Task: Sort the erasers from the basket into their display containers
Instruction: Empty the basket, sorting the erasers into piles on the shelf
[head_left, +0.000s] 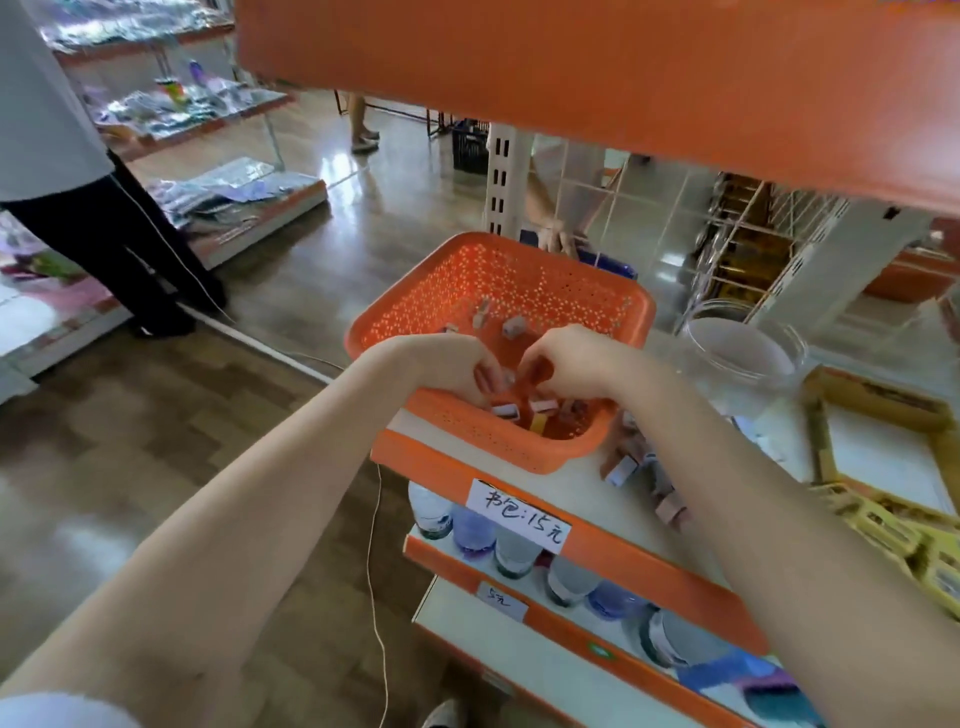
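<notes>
An orange perforated basket (524, 280) stands tilted on the corner of a white shelf. Several small erasers (511, 327) lie inside it. Both my hands are inside the basket over its near side. My left hand (441, 364) has its fingers curled round a pinkish eraser (488, 376). My right hand (563, 361) is curled with its fingertips down among the erasers; whether it holds one is hidden. More erasers (623, 467) lie on the shelf right of the basket. A clear round container (748, 348) stands behind them.
An orange upper shelf (623, 67) hangs close overhead. Yellow trays (883, 467) sit at the right. Bottles (514, 545) fill the shelf below a handwritten price label (519, 514). A person (78, 182) stands at the left in the aisle.
</notes>
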